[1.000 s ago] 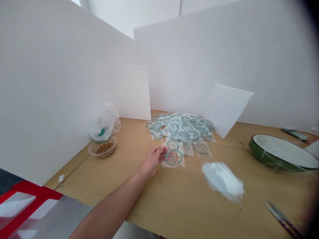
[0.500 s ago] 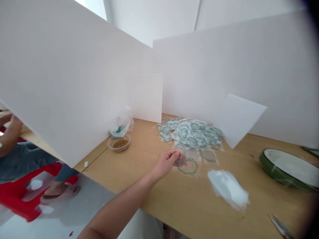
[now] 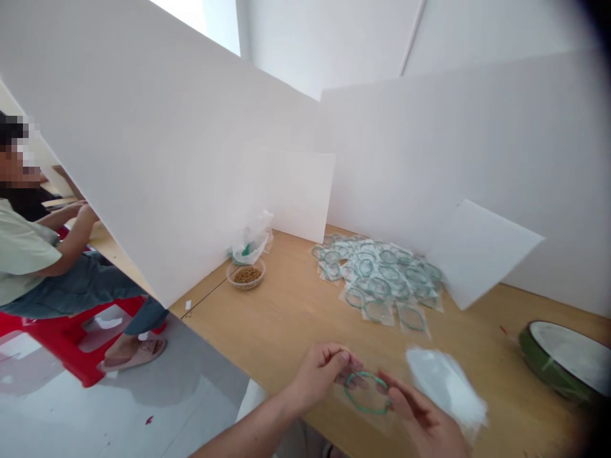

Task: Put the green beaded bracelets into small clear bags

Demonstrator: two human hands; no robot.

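A green beaded bracelet in what looks like a clear plastic bag is held over the front of the table. My left hand pinches the left side of the bag between thumb and fingers. On the opposite side, my right hand has its thumb and fingers closed at the bag's edge, next to the bracelet. Just behind my right hand lies a stack of clear plastic bags. Farther back, a pile of bagged green bracelets spreads over the wooden table.
A clear bowl of small brown pieces stands at the left, before a plastic bag with green contents. On the right is a green, white-lined tray. White panels wall the table. Beyond the left one, a person sits.
My right hand has come into view and taken the bag's right side. My left hand has lowered the bagged bracelet toward me. The view has shifted left, and the scissors have left it.
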